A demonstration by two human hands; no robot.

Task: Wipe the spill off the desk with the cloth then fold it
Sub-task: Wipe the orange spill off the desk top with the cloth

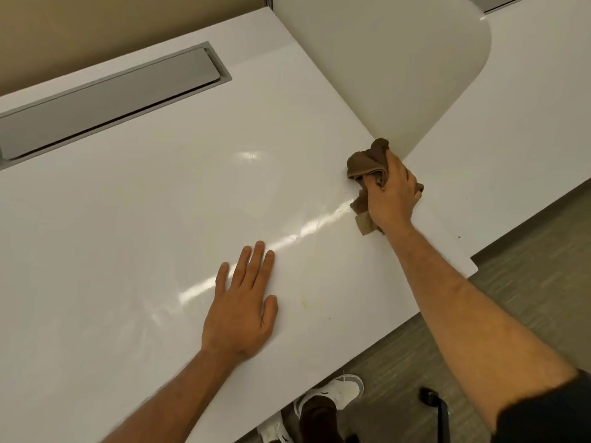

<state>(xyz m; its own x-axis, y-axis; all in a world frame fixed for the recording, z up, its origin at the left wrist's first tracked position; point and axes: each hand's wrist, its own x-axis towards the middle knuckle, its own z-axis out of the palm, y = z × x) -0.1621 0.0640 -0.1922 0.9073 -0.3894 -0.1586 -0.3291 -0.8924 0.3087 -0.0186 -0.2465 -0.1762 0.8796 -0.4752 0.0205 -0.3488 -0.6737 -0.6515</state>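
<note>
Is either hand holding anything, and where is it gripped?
The right hand grips the bunched brown cloth around its middle, pressing it on the desk. The left hand lies flat, holding nothing.

The desk (160, 219) is showing glossy white, with a faint yellowish stain (305, 302). The cloth (367, 161) is looking plain brown. The hatch (105, 97) is showing grey, the floor (527, 266) streaked grey-brown.

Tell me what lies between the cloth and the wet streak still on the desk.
Nothing visible does. The cloth, bunched in the right hand, sits at the streak's far end. The left hand lies flat on the desk beside the streak's near part, at most touching it.
</note>
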